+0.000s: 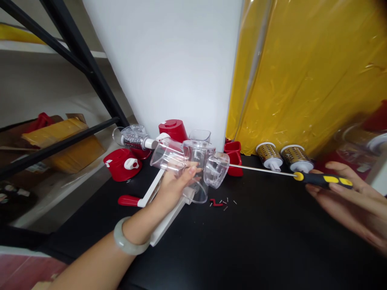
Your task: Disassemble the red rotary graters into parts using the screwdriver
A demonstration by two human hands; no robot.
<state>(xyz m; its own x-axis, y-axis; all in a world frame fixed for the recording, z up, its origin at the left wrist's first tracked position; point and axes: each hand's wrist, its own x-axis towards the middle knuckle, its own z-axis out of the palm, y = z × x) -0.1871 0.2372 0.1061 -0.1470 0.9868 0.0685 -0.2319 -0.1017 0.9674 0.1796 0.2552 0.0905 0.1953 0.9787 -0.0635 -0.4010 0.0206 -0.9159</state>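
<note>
My left hand (173, 185) is closed round a clear plastic grater housing (193, 165), holding it just above the black table (256, 241). A white crank with a red handle (130, 200) lies under that hand. My right hand (347, 197) grips a screwdriver with a black and yellow handle (325, 180). Its long metal shaft (260, 169) points left, and the tip reaches the clear housing. Small red clips and several tiny screws (219, 202) lie on the table beneath the housing.
Two metal grater drums (282, 157) stand at the back by a yellow plastic sheet (311, 72). Red bases (122, 163), a red cup (173, 129) and another clear drum unit (133, 137) sit at the back left. A black metal frame (75, 52) and cardboard boxes (66, 141) are left.
</note>
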